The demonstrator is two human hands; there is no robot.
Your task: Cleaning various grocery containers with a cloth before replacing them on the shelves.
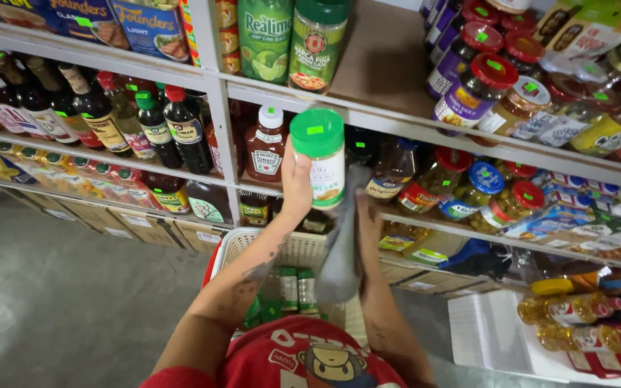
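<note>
My left hand (pixel 295 188) grips a tall shaker jar with a green lid (pixel 319 154), held upright in front of the middle shelf. My right hand (pixel 366 228) holds a grey cloth (pixel 341 248) that hangs down just below and beside the jar. Under both arms sits a white plastic basket (pixel 292 248) holding several more green-lidded jars (pixel 297 287). Part of my red printed shirt fills the bottom of the view.
White metal shelves (pixel 213 90) hold dark sauce bottles (pixel 181 129), a ketchup bottle (pixel 267 144), red-lidded jars (pixel 479 86) and pickle jars (pixel 472 190). Cardboard boxes line the bottom shelf at left. Small yellow bottles (pixel 576 312) lie at lower right. Grey floor lies at left.
</note>
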